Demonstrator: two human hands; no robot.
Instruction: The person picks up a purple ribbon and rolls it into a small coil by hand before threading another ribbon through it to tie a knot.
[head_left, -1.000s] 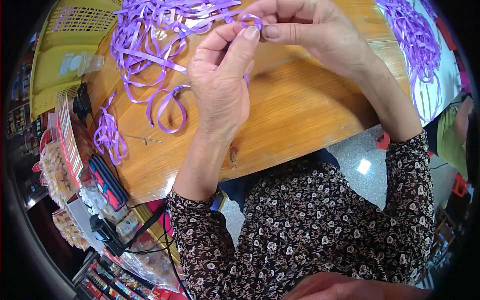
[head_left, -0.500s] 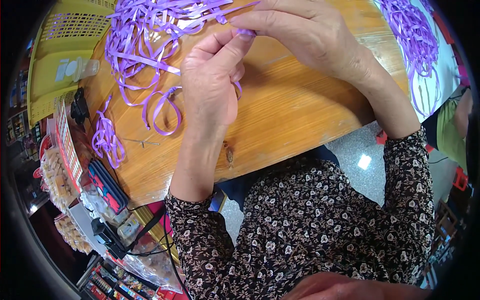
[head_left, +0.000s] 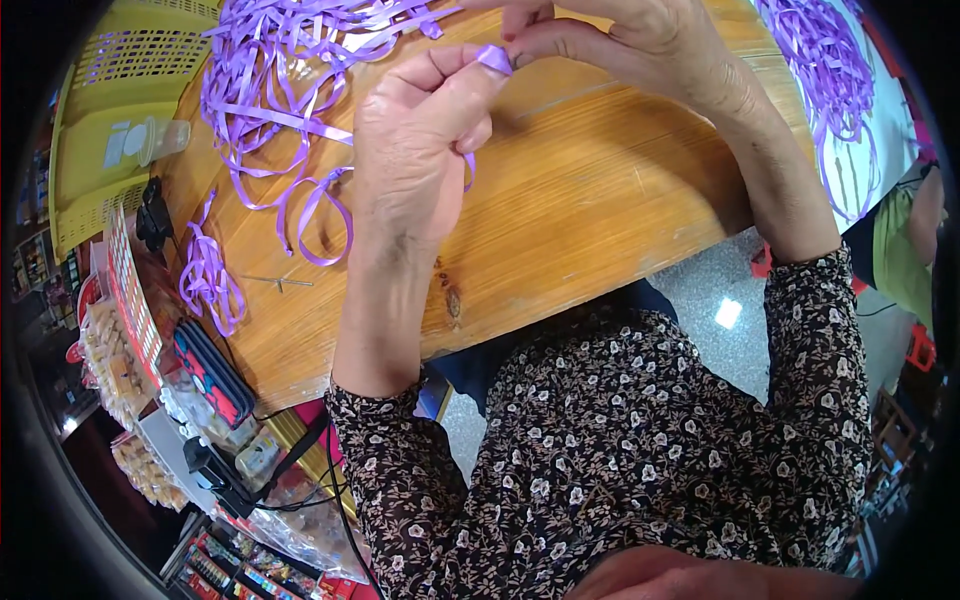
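My left hand (head_left: 425,130) is closed, pinching a purple ribbon (head_left: 492,59) that is wrapped over its thumb tip. A tail of that ribbon hangs out below the curled fingers. At the same spot my right hand (head_left: 640,50) meets it, thumb tip against the ribbon and fingers bent; the upper frame edge cuts off part of them, so its grip shows only in part. Left of my hands spreads a big tangle of purple ribbon (head_left: 270,70), with loose loops reaching down beside my left wrist. A smaller purple ribbon bunch (head_left: 212,278) lies nearer the left table edge.
The wooden table (head_left: 600,220) has a curved front edge. At left are a yellow perforated basket (head_left: 90,180), a clear plastic cup (head_left: 165,142), a thin metal piece (head_left: 280,283) and a dark phone case (head_left: 215,375). More purple ribbon (head_left: 820,70) hangs at the far right.
The ribbon now lies broad over my left thumb tip. My right hand has moved up, its fingers partly leaving the frame. My left hand has shifted slightly left.
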